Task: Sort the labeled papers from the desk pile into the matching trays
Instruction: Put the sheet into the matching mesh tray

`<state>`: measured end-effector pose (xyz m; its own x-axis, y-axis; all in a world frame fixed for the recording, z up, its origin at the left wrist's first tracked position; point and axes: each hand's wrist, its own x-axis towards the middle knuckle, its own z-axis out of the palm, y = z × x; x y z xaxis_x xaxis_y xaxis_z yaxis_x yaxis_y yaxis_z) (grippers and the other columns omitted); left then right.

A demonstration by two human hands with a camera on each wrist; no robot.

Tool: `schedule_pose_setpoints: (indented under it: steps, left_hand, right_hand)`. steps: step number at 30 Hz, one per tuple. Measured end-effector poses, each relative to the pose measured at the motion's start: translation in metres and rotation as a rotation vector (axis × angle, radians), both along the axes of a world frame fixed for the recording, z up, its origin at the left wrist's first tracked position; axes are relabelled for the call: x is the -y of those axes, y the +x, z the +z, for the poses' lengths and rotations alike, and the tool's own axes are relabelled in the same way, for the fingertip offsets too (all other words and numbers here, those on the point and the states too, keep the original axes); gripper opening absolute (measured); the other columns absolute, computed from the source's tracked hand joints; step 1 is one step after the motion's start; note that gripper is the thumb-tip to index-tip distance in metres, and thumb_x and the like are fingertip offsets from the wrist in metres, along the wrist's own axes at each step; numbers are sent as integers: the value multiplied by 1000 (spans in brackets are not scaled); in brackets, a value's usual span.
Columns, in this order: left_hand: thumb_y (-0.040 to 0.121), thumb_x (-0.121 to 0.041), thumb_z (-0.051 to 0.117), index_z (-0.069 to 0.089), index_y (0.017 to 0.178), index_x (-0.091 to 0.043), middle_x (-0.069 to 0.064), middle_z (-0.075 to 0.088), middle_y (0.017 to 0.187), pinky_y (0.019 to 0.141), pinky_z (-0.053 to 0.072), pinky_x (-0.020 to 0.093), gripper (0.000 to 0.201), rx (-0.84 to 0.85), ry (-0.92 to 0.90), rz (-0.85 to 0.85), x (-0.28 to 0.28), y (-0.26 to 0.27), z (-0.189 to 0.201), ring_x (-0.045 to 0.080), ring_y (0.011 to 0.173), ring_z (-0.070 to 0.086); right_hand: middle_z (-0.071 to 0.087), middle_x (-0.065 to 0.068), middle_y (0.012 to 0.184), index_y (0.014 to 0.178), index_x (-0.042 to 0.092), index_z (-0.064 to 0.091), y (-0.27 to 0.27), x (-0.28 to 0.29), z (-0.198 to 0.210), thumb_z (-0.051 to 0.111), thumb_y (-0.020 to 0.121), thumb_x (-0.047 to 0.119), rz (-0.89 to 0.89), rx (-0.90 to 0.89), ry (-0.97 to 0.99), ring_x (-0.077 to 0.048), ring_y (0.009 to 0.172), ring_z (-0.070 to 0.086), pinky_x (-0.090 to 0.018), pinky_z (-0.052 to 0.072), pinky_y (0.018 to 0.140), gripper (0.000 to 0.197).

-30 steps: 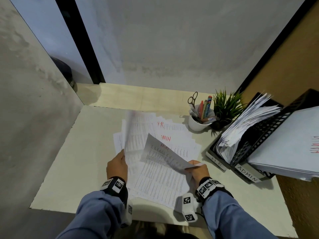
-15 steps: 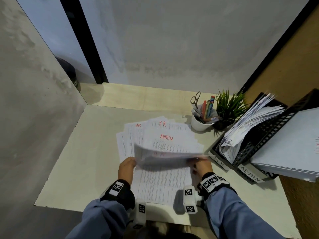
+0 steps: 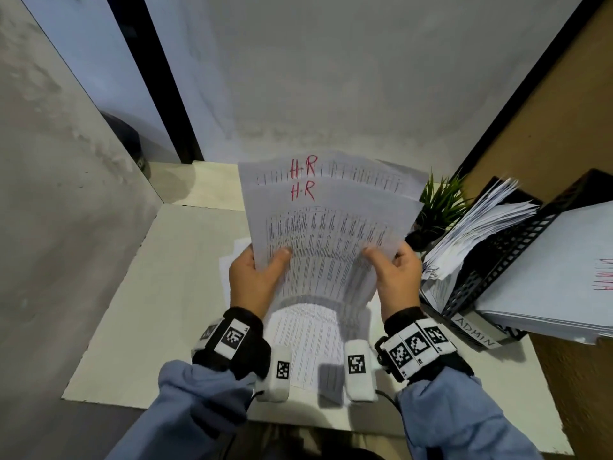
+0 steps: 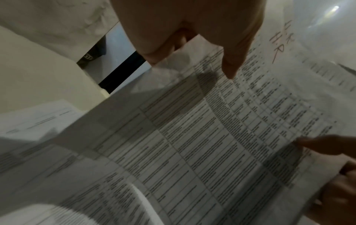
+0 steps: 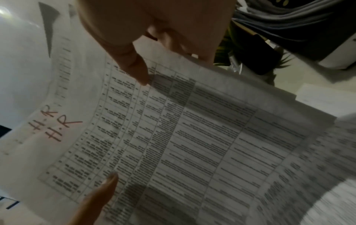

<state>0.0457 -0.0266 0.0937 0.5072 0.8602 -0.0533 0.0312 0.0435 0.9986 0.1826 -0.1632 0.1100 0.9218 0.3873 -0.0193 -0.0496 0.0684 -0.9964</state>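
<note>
Both hands hold up a small sheaf of printed sheets marked "H.R" in red (image 3: 328, 224), upright above the desk. My left hand (image 3: 257, 275) pinches its left edge, thumb on the front. My right hand (image 3: 394, 275) pinches the right edge the same way. The H.R sheets (image 4: 212, 137) fill the left wrist view and the sheets (image 5: 173, 137) fill the right wrist view, both red marks readable. More papers of the desk pile (image 3: 305, 346) lie flat beneath. At the right stand black trays: one tagged ADMIN (image 3: 477, 333), and another stuffed with sheets (image 3: 481, 227).
A green potted plant (image 3: 438, 204) stands behind the held sheets, beside the trays. A thick white stack (image 3: 570, 280) lies on the upper right tray. The pale desk (image 3: 149, 293) ends at walls on the left and back.
The hands have gathered H.R sheets from the pile and lifted them upright in front of the camera; earlier the sheets were low over the desk. The pen cup is now hidden behind them.
</note>
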Motion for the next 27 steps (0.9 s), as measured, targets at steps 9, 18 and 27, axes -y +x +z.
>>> schedule_pose_setpoints:
  steps: [9, 18, 27]
  left_hand:
    - [89, -14, 63, 63, 105, -15, -4, 67, 89, 56, 48, 6, 16, -307, -177, -134, 24, -11, -36, 8, 81, 63]
    - [82, -15, 54, 56, 75, -4, 14, 54, 65, 58, 40, 31, 13, -169, 389, -266, -4, 62, 82, 20, 59, 47]
    - [78, -13, 55, 52, 75, -15, 13, 62, 79, 61, 30, 28, 5, -464, 962, -645, 25, 162, 152, 33, 84, 59]
  right_hand:
    - [64, 3, 83, 82, 22, 59, -23, 20, -42, 54, 88, -5, 157, -244, -341, -22, 89, 63, -15, 52, 64, 28]
    - [30, -14, 144, 148, 14, 19, 70, 36, 28, 70, 74, 53, -397, 260, -682, -27, 132, 30, -43, 33, 107, 97]
    - [55, -12, 85, 102, -5, 57, 131, 71, 1, 52, 76, 0, -402, -357, -482, -25, 72, 53, -30, 43, 64, 27]
